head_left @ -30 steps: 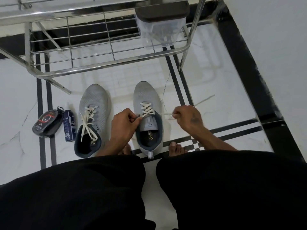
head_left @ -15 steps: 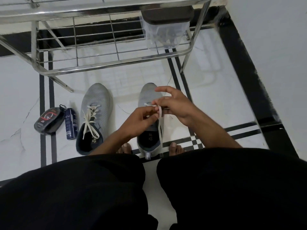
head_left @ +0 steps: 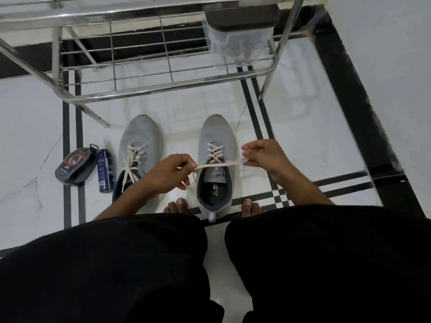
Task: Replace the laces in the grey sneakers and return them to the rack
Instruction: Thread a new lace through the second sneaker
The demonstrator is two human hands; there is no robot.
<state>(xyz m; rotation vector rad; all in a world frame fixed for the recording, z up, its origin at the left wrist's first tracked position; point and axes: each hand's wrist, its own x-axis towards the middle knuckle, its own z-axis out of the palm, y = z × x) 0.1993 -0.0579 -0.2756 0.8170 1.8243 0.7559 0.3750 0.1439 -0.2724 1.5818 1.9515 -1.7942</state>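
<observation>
A person crouches over two grey sneakers standing side by side on the white tiled floor [head_left: 303,141], toes toward a steel shoe rack [head_left: 144,89]. The right sneaker [head_left: 215,138] sits between the person's bare feet, and a cream lace [head_left: 218,163] criss-crosses its eyelets. Both hands hold that lace pulled out sideways above the tongue: the left hand [head_left: 166,173] has its fingers curled round one end, with a short tail hanging below, and the right hand [head_left: 261,155] pinches the other end between thumb and fingers. The left sneaker [head_left: 140,141] stands beside the left forearm, its own cream lace [head_left: 131,163] threaded but lying loose. Left of it a dark blue spray can [head_left: 105,170] lies next to a black shoe-polish sponge case [head_left: 74,165]. A clear plastic container [head_left: 238,40] with a dark lid sits on the rack's lower shelf.
</observation>
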